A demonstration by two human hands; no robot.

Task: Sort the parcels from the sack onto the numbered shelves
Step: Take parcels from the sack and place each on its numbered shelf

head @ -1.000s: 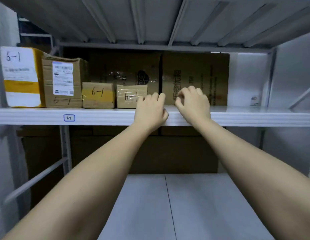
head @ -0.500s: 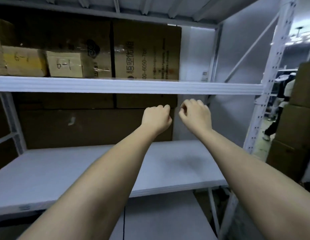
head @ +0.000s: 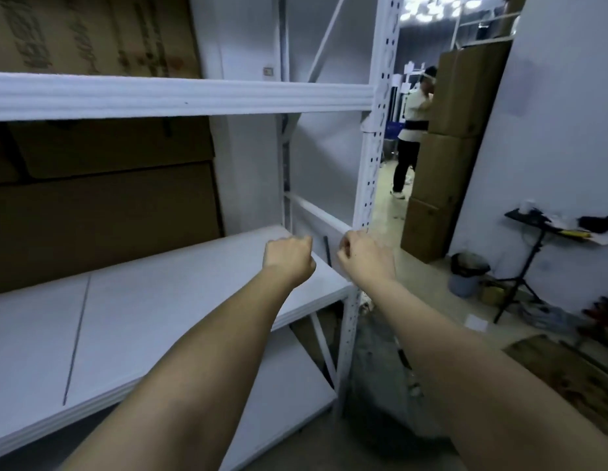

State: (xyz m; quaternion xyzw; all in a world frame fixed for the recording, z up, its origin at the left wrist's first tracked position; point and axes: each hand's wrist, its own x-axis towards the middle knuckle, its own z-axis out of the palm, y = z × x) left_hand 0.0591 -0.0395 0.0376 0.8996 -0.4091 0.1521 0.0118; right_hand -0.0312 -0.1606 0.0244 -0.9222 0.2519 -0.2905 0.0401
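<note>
Both my arms reach forward in front of the white metal shelving. My left hand (head: 289, 260) hangs over the right end of the middle shelf board (head: 143, 300), fingers curled, holding nothing. My right hand (head: 365, 258) is just to its right, beside the perforated upright post (head: 370, 171), fingers also curled and empty. No parcel and no sack is in view. The upper shelf's front beam (head: 180, 96) crosses above both hands.
Large brown cartons (head: 102, 212) stand behind the shelves. Past the post, stacked cardboard boxes (head: 445, 158) flank an aisle where a person (head: 411, 130) stands. On the right are a bucket (head: 467, 277), a tripod stand (head: 526, 277) with a tray, and clutter on the floor.
My view has swung right and down, so the 6-1 parcels have left the frame. Both hands have come off the upper shelf edge, dropped to the middle shelf level and curled.
</note>
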